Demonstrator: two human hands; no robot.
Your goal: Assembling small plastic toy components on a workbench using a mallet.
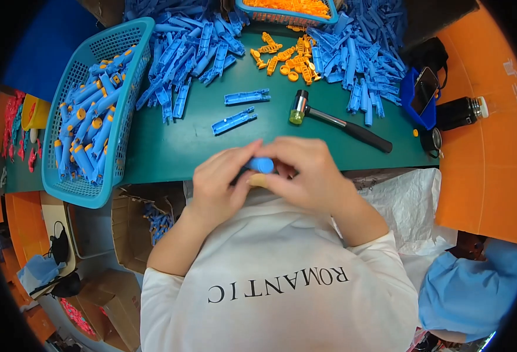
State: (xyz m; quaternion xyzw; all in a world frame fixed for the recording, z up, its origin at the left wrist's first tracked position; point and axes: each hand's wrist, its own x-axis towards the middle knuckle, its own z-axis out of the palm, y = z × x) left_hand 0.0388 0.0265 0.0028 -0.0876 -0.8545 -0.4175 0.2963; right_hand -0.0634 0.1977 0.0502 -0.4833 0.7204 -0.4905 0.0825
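Note:
At the near edge of the green table, my left hand (223, 178) and my right hand (312, 175) come together around a blue plastic tube (262, 165). Its round end faces me, between the fingers; its far part is hidden by the hands. The fingers of both hands are closed on it, and the right hand is slightly blurred. A tan wrap covers the tip of a thumb by the tube. Just beyond the hands lie two blue half shells (235, 121), open side up. A mallet (340, 122) with a black handle lies to their right.
On the left stands a blue basket (135, 76) of blue tubes with orange ends. Heaps of blue shells (196, 50) lie at the back, with small orange parts (288, 58) between them. A blue tray (414, 108) with a phone and a black bottle (455, 114) are at right.

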